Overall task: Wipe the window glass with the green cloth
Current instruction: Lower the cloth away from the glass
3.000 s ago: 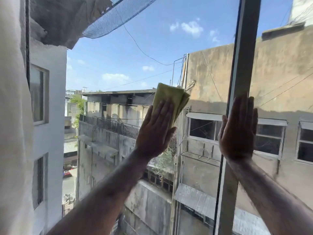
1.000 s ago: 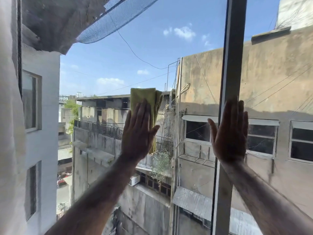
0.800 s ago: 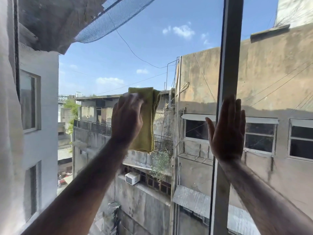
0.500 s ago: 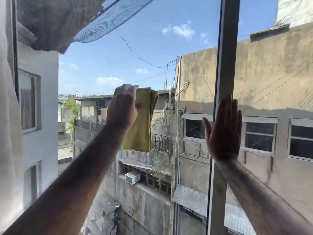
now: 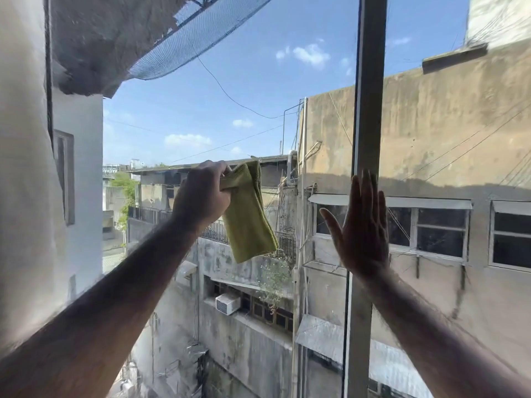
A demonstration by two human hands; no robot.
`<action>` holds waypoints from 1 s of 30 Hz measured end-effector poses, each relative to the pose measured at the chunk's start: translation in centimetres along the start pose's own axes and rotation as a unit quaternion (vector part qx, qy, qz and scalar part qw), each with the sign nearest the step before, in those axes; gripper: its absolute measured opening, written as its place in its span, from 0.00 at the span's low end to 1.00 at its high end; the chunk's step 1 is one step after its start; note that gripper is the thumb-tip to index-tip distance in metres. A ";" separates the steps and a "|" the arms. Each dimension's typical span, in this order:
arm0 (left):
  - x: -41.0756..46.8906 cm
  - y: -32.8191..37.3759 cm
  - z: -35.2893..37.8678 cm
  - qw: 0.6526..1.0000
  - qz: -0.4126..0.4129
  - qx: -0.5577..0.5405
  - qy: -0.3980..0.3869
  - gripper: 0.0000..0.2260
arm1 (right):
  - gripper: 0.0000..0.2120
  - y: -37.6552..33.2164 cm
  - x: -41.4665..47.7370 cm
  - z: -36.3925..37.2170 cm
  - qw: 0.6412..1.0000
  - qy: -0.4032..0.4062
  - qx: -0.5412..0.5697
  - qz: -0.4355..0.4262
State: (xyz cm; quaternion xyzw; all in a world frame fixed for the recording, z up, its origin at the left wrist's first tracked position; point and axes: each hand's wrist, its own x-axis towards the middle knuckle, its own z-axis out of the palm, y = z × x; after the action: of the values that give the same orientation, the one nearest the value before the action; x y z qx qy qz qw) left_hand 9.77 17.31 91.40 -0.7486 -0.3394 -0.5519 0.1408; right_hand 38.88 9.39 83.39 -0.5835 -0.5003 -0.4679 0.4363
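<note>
A folded green cloth (image 5: 248, 214) hangs down in front of the window glass (image 5: 244, 104), pinched at its top corner by my left hand (image 5: 202, 195), whose fingers are closed around it. The cloth dangles to the right of that hand, tilted a little. My right hand (image 5: 362, 228) is flat and open, fingers pointing up, pressed against the grey vertical window frame (image 5: 369, 96) and the glass beside it. Whether the cloth touches the glass cannot be told.
A pale curtain (image 5: 23, 168) hangs along the left edge. Beyond the glass lie concrete buildings, overhead wires, blue netting (image 5: 201, 33) at the top and a second pane (image 5: 459, 139) right of the frame.
My left hand went from a flat palm pressing the cloth on the glass to a closed grip on its top corner, shifting left; the cloth now hangs free. My right hand stayed put.
</note>
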 end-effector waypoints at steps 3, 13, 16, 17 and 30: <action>-0.9 0.4 -1.1 0.997 -0.050 -0.065 -0.014 0.11 | 0.49 -3.8 -0.7 -1.8 0.979 -0.107 0.166 -0.058; -9.7 -2.2 -1.4 0.845 -0.335 -0.403 -0.103 0.10 | 0.10 -8.4 -4.9 -3.1 0.685 -0.306 0.545 0.373; -14.8 -3.9 -0.2 0.772 -0.410 -0.458 -0.161 0.07 | 0.17 -8.3 -9.2 -2.4 0.631 -0.292 0.561 0.449; -16.8 -4.6 0.4 0.755 -0.431 -0.464 -0.171 0.08 | 0.16 -8.3 -11.1 -2.1 0.615 -0.293 0.561 0.470; -52.2 -13.0 9.1 0.635 -0.559 -0.363 -0.390 0.08 | 0.07 -9.2 -47.2 -0.3 0.453 -0.459 0.431 0.632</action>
State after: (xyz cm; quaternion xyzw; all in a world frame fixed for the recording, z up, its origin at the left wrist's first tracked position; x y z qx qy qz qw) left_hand -0.61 13.66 37.92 -0.5522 -0.4885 -0.2606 -0.6234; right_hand 26.83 1.91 37.44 -0.6068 -0.2594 0.5470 0.5150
